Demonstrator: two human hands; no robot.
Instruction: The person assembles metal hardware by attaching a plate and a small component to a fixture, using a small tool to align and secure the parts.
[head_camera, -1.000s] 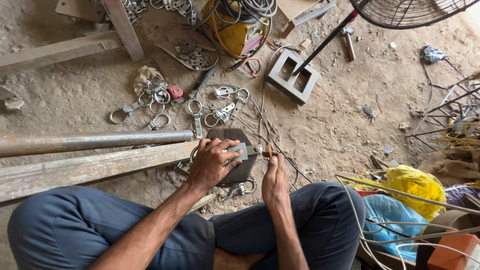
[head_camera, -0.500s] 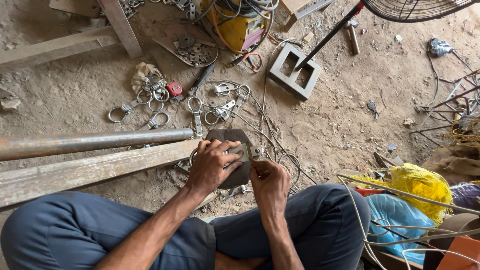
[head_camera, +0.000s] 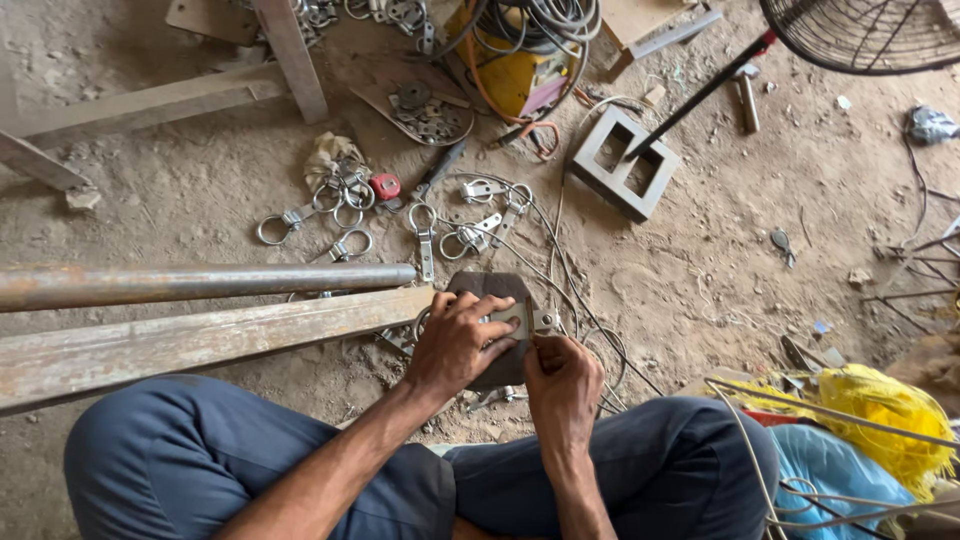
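Note:
I sit on the dirt floor with my knees apart. My left hand (head_camera: 462, 342) presses a small flat metal bracket (head_camera: 512, 318) onto a dark steel block (head_camera: 482, 292) between my legs. My right hand (head_camera: 560, 378) is closed beside it, fingertips pinching the bracket's right end. A small metal piece (head_camera: 546, 320) sticks out just right of the bracket. What the right fingers hold beyond the bracket is hidden.
A rusty round pipe (head_camera: 200, 283) and a flat steel bar (head_camera: 200, 338) lie to my left. Several ring clamps (head_camera: 345, 205) litter the ground ahead, with thin wires (head_camera: 590, 300). A square hollow block (head_camera: 622, 165), coiled cables (head_camera: 540, 20), a fan (head_camera: 870, 30) and yellow sacking (head_camera: 880, 400) surround.
My right hand has slid left and closed in on the bracket, next to the left hand. The left hand stays on the block. The view shifted slightly.

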